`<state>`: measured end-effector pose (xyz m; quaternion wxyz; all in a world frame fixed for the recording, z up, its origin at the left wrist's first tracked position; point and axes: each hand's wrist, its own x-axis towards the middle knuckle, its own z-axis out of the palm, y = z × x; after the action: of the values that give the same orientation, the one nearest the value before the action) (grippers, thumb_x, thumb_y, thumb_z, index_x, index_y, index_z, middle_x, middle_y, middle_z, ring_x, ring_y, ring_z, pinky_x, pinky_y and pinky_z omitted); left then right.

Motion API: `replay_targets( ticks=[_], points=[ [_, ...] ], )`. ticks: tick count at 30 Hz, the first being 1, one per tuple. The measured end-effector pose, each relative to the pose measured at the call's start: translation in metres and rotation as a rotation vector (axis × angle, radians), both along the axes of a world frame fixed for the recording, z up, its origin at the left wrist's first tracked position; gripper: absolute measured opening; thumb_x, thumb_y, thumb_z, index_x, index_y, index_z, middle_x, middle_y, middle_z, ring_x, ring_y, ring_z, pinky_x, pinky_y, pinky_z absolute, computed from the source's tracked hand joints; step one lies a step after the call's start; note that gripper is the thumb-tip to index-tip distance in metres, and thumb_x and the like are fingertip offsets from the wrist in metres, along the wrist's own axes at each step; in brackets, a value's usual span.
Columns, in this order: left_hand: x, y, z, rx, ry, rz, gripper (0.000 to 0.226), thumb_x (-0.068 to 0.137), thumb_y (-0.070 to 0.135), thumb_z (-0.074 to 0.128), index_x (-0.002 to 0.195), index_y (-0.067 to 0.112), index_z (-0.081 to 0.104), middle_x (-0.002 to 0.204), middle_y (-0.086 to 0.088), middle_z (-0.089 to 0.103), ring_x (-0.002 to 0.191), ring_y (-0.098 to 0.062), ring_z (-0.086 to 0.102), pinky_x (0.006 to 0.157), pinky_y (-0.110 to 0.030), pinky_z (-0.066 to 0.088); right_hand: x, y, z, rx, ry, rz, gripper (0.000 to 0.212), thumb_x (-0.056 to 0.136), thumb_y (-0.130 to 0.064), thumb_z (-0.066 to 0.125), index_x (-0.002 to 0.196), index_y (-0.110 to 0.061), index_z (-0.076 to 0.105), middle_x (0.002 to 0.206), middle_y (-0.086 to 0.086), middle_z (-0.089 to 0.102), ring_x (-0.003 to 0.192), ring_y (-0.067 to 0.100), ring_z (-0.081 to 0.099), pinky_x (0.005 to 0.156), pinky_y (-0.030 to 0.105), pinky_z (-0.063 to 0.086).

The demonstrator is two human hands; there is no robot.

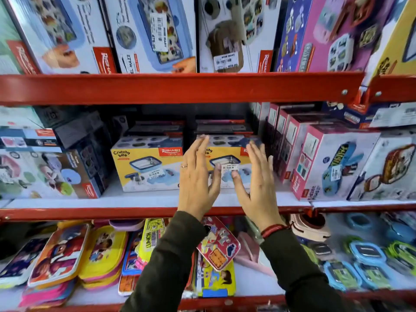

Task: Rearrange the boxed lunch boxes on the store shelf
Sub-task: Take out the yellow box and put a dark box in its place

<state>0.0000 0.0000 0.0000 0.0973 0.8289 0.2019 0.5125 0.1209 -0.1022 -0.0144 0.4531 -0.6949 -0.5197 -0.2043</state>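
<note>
Two yellow "Crunchy bite" lunch box cartons stand side by side on the middle shelf: the left carton (pixel 146 167) and the right carton (pixel 227 163). My left hand (pixel 198 179) and my right hand (pixel 258 183) are raised in front of the right carton, fingers spread, palms toward it. The left hand's fingertips reach its top left edge. The right hand is by its right side. Neither hand grips anything. Darker cartons are stacked on top of both yellow ones.
Pink-and-white cartons (pixel 331 163) stand in a row right of the yellow pair. Dark blue cartons (pixel 67 167) sit at the left. The red shelf rail (pixel 157 88) hangs above. Flat pouches (pixel 101 251) and blue lunch boxes (pixel 364 255) fill the lower shelf.
</note>
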Motion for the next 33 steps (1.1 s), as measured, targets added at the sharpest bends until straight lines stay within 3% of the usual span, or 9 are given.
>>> replay_targets(
  ticks=[5,10,12,14,19,23,26,29,33],
  points=[
    [0.008,0.008,-0.024,-0.502,-0.012,-0.032,0.073,0.108,0.023,0.05,0.167,0.01,0.008,0.175,-0.009,0.009,0.165,-0.024,0.007,0.125,-0.021,0.007,0.02,0.003,-0.017,-0.111,0.428,-0.072,0.084,0.1,-0.046,0.05,0.163,-0.02,0.0,0.174,0.0,0.001,0.161,0.018,0.004,0.131,0.045,0.015],
    [0.011,0.015,-0.03,-0.701,0.007,-0.017,0.074,0.106,0.027,0.053,0.165,0.006,0.014,0.171,-0.017,0.022,0.161,-0.03,0.019,0.128,-0.027,0.013,0.048,0.004,-0.022,-0.276,0.55,-0.15,0.082,0.097,-0.055,0.048,0.161,-0.013,0.017,0.167,0.014,0.03,0.154,0.033,0.03,0.126,0.056,0.024],
    [0.014,0.018,-0.034,-0.742,0.019,0.023,0.073,0.102,0.037,0.05,0.163,0.008,0.023,0.163,-0.019,0.038,0.152,-0.037,0.032,0.129,-0.048,0.026,0.054,0.004,-0.026,-0.343,0.564,-0.164,0.079,0.095,-0.059,0.045,0.157,-0.014,0.027,0.161,0.014,0.042,0.15,0.035,0.037,0.123,0.061,0.025],
    [0.016,0.019,-0.037,-0.759,0.055,0.045,0.069,0.102,0.034,0.051,0.162,0.008,0.027,0.158,-0.02,0.047,0.143,-0.041,0.041,0.121,-0.055,0.033,0.057,0.004,-0.028,-0.406,0.553,-0.174,0.07,0.098,-0.054,0.045,0.155,-0.015,0.032,0.157,0.012,0.048,0.148,0.036,0.04,0.123,0.064,0.022],
    [0.017,0.02,-0.044,-0.746,0.064,0.058,0.06,0.106,0.02,0.051,0.161,0.008,0.031,0.157,-0.018,0.047,0.143,-0.038,0.04,0.118,-0.041,0.032,0.056,-0.003,-0.025,-0.424,0.576,-0.134,0.062,0.098,-0.039,0.057,0.154,-0.022,0.035,0.155,0.005,0.052,0.148,0.033,0.041,0.125,0.063,0.01],
    [0.007,0.016,-0.037,-0.74,-0.089,-0.047,0.055,0.106,0.014,0.054,0.158,0.014,0.038,0.14,-0.012,0.047,0.128,-0.025,0.048,0.102,-0.009,0.037,0.056,-0.02,-0.02,-0.263,0.607,-0.028,0.076,0.086,-0.025,0.074,0.153,-0.024,0.038,0.158,0.002,0.046,0.146,0.019,0.04,0.127,0.048,0.022],
    [0.0,0.012,-0.026,-0.745,-0.188,-0.113,0.054,0.106,0.013,0.053,0.159,0.017,0.04,0.135,-0.005,0.042,0.124,-0.018,0.052,0.114,-0.025,0.039,0.059,-0.031,-0.013,-0.197,0.578,0.039,0.089,0.077,-0.017,0.085,0.152,-0.027,0.038,0.15,-0.002,0.046,0.137,0.006,0.039,0.118,0.03,0.03],
    [-0.003,0.01,-0.016,-0.802,-0.244,-0.143,0.052,0.107,0.014,0.051,0.158,0.02,0.042,0.133,0.0,0.041,0.116,0.002,0.05,0.11,-0.025,0.038,0.059,-0.037,-0.007,-0.163,0.55,0.057,0.092,0.073,-0.015,0.088,0.15,-0.032,0.04,0.142,-0.008,0.046,0.135,0.008,0.044,0.119,0.036,0.037],
    [-0.006,0.012,-0.01,-0.773,-0.29,-0.196,0.048,0.108,0.02,0.052,0.155,0.024,0.046,0.134,0.006,0.046,0.131,-0.013,0.051,0.114,-0.03,0.042,0.058,-0.043,0.0,-0.102,0.576,0.084,0.089,0.069,-0.029,0.09,0.144,-0.04,0.044,0.146,-0.005,0.053,0.135,0.018,0.053,0.116,0.05,0.045]
  ],
)
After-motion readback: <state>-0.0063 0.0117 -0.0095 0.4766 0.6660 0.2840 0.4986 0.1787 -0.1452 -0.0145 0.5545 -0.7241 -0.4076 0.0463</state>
